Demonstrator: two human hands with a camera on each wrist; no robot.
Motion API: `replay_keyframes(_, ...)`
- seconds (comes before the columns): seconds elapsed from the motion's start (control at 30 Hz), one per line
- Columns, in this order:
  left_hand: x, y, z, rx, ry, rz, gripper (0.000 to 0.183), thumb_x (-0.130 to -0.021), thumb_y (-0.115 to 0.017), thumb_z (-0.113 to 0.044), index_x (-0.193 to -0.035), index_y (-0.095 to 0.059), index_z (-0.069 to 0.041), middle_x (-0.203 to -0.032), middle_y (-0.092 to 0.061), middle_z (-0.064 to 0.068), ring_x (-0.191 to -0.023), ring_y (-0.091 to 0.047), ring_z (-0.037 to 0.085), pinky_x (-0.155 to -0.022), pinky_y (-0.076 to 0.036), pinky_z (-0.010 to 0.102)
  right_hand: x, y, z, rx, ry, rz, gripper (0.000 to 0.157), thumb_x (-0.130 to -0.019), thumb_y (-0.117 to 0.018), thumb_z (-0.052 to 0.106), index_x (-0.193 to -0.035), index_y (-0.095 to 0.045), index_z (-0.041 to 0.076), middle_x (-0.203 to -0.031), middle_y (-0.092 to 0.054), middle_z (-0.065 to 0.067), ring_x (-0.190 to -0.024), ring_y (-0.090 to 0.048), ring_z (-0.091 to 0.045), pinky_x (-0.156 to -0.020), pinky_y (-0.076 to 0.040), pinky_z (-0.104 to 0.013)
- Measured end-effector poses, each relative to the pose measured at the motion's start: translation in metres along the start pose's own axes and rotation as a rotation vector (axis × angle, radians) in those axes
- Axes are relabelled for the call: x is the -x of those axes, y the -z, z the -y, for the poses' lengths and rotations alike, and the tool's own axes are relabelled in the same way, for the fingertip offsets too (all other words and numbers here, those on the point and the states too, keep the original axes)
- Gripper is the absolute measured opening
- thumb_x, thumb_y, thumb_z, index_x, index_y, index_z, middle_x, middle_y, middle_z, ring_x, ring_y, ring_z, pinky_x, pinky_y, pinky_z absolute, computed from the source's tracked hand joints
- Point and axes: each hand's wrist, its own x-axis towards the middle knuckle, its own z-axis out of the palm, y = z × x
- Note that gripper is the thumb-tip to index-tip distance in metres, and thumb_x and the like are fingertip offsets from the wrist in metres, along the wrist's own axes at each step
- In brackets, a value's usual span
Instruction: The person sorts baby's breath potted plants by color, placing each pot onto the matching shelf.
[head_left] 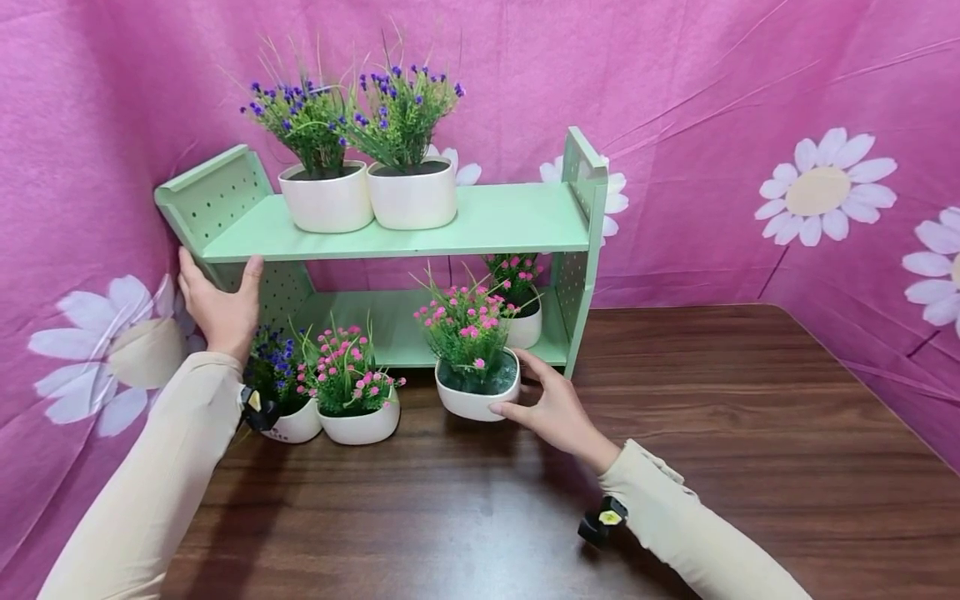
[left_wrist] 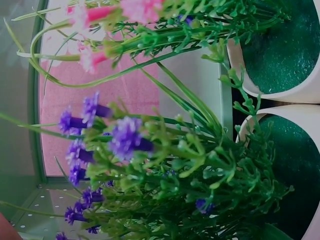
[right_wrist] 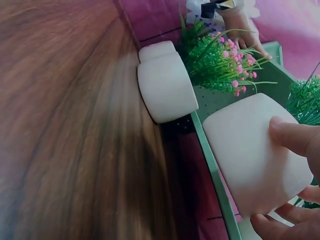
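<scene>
A two-tier green shelf stands on the table. My left hand grips its left side panel, thumb on the inner side and fingers outside. With thumb and fingers at its right side, my right hand holds a white pot of pink artificial flowers tilted before the lower tier. In the right wrist view the underside of this pot shows. Behind it, another pink-flower pot sits at the right of the lower tier. Two pots with purple flowers stand side by side on the upper tier.
On the wooden table, in front of the shelf's left part, are a pink-flower pot and a blue-purple one next to each other. A pink cloth with daisies hangs behind and at the sides.
</scene>
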Motion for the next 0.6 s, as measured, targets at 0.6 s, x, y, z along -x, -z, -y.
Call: replay_keyframes(0.6,0.000,0.001,-0.001,-0.003,0.012,0.020,0.095,-0.084,-0.065,-0.052,-0.155,-0.012,-0.018,-0.159,-0.014,0.003,-0.144,-0.013,0.013,-0.112,-0.008,0.019,-0.035,-0.039,0.007,0.064,-0.053,-0.186,0.076,-0.069,-0.087,0.021,-0.135,-0.052,0.008,-0.124,-0.059,-0.012,-0.111,-0.057,-0.023,-0.087,-0.053,-0.038)
